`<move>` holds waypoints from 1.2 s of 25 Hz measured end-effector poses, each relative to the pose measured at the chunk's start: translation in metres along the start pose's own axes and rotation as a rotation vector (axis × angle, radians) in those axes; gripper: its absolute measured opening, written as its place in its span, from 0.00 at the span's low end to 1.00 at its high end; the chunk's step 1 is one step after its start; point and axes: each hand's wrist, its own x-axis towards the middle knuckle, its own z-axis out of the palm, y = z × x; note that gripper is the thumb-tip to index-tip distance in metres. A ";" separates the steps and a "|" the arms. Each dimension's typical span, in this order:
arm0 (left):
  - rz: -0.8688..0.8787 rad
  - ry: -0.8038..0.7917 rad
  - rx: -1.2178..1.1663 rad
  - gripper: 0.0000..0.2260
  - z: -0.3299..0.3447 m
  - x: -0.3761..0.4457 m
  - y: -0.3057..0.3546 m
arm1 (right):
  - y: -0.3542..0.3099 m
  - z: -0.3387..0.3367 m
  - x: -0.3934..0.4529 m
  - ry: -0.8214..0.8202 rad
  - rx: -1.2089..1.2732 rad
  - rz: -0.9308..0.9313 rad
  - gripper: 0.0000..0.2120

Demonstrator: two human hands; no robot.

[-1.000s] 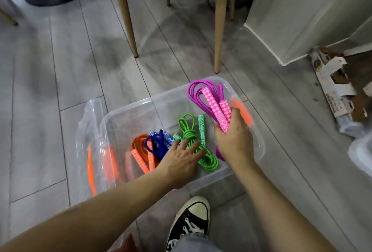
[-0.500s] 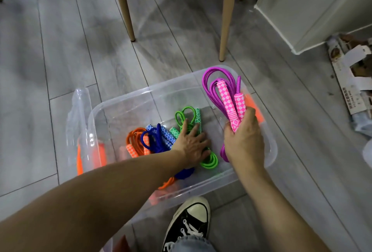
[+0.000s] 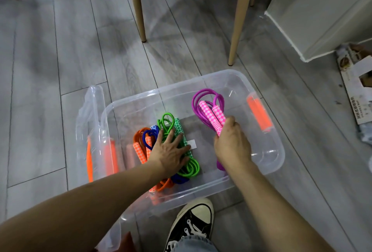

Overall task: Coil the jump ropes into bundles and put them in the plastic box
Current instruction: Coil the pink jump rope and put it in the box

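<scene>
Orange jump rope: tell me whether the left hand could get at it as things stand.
Probably yes. The left hand rests flat on the green jump rope, right beside the orange jump rope, whose handle lies uncovered in the open plastic box.

Grey wood-plank floor point(image 3: 60, 50), tapered wooden furniture legs point(image 3: 138, 6), a white cabinet point(image 3: 322, 10) at right, flattened cardboard point(image 3: 356, 90) beside it.

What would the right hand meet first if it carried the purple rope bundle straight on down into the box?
Probably the bare floor of the plastic box. The right hand holds the purple jump rope over the open stretch beside the green jump rope; depth is uncertain.
</scene>
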 end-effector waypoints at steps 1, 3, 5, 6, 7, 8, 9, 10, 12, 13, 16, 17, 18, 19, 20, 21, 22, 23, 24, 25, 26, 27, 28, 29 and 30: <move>0.001 -0.008 0.006 0.26 -0.001 0.000 0.000 | -0.007 0.007 0.001 -0.023 -0.020 -0.017 0.27; -0.001 -0.014 0.001 0.26 -0.003 0.002 0.000 | -0.015 0.019 0.004 -0.133 -0.052 -0.006 0.30; -0.004 -0.012 -0.011 0.25 -0.002 0.002 -0.001 | -0.014 0.024 0.009 -0.378 -0.095 0.071 0.43; -0.004 -0.011 -0.016 0.25 -0.001 0.001 -0.002 | -0.011 0.025 0.012 -0.486 -0.133 0.109 0.48; -0.003 -0.007 -0.024 0.25 0.000 0.001 -0.002 | -0.007 0.028 0.013 -0.555 -0.169 0.136 0.50; -0.004 -0.005 -0.032 0.25 -0.001 0.000 -0.001 | -0.002 0.033 0.014 -0.602 -0.193 0.153 0.48; -0.003 -0.001 -0.039 0.24 -0.002 -0.002 0.000 | 0.000 0.038 0.015 -0.637 -0.200 0.159 0.45; 0.002 0.014 -0.045 0.24 -0.004 -0.002 0.001 | 0.001 0.040 0.015 -0.661 -0.199 0.165 0.42; 0.022 0.106 -0.046 0.23 -0.010 -0.003 0.005 | 0.000 0.040 0.015 -0.678 -0.195 0.158 0.37; 0.038 0.182 -0.038 0.22 -0.014 -0.002 0.008 | -0.002 0.037 0.014 -0.671 -0.195 0.145 0.35; 0.177 0.387 -0.017 0.22 -0.019 0.016 0.019 | -0.002 0.011 0.006 -0.431 -0.174 -0.016 0.23; 0.247 0.384 0.004 0.23 -0.020 0.024 0.025 | 0.001 -0.001 0.002 -0.247 -0.183 -0.113 0.20; 0.300 0.340 0.037 0.24 -0.021 0.034 0.031 | 0.006 -0.013 -0.001 -0.035 -0.191 -0.212 0.18; 0.322 0.267 0.073 0.25 -0.022 0.042 0.036 | 0.012 -0.022 -0.003 0.154 -0.203 -0.288 0.18; 0.321 0.193 0.105 0.25 -0.022 0.050 0.040 | 0.021 -0.027 -0.003 0.288 -0.227 -0.338 0.20; 0.304 0.141 0.122 0.25 -0.024 0.057 0.044 | 0.030 -0.029 -0.002 0.346 -0.268 -0.355 0.22; 0.284 0.108 0.126 0.25 -0.024 0.062 0.045 | 0.037 -0.028 -0.001 0.340 -0.320 -0.349 0.25; 0.269 0.092 0.116 0.25 -0.024 0.064 0.045 | 0.043 -0.025 -0.001 0.316 -0.364 -0.335 0.27; 0.264 0.083 0.105 0.25 -0.022 0.065 0.042 | 0.045 -0.022 -0.001 0.300 -0.387 -0.322 0.29; 0.266 0.080 0.108 0.24 -0.020 0.063 0.035 | 0.046 -0.020 0.000 0.295 -0.389 -0.315 0.29; 0.275 0.085 0.128 0.23 -0.015 0.059 0.027 | 0.045 -0.020 0.000 0.296 -0.386 -0.314 0.29; 0.293 0.093 0.154 0.22 -0.011 0.053 0.018 | 0.044 -0.020 0.001 0.298 -0.385 -0.314 0.29; 0.318 0.096 0.179 0.21 -0.009 0.048 0.009 | 0.044 -0.021 0.001 0.299 -0.386 -0.312 0.29; 0.342 0.087 0.203 0.21 -0.008 0.044 0.002 | 0.045 -0.021 0.001 0.298 -0.388 -0.310 0.28; 0.358 0.068 0.227 0.21 -0.008 0.042 -0.005 | 0.045 -0.021 0.000 0.298 -0.393 -0.305 0.28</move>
